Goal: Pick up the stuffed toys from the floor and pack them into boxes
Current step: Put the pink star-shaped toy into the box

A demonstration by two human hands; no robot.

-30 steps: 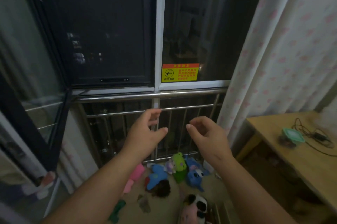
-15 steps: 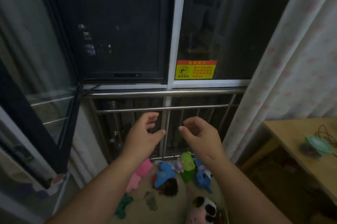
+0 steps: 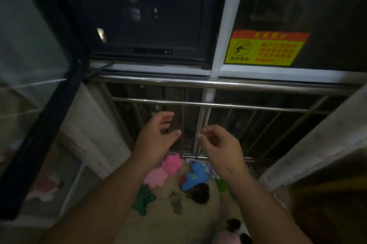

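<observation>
Several stuffed toys lie on the floor below a metal railing: a pink toy [image 3: 162, 172], a blue toy [image 3: 195, 176], a dark green toy [image 3: 144, 199], a bright green toy [image 3: 222, 184] partly hidden by my right arm, and a pink and black toy [image 3: 230, 233] at the bottom edge. My left hand [image 3: 156, 140] and my right hand [image 3: 218, 146] hover side by side high above the toys, fingers loosely curled and apart, holding nothing. No box is in view.
A steel railing [image 3: 218, 84] runs across under a dark window with a yellow and red warning sticker [image 3: 264, 47]. A dark window frame [image 3: 45, 116] slants at the left. A pale curtain [image 3: 317, 144] hangs at the right.
The view has swung left and down, so the table at the right has left the frame. Both hands keep the same open pose in front of the railing.
</observation>
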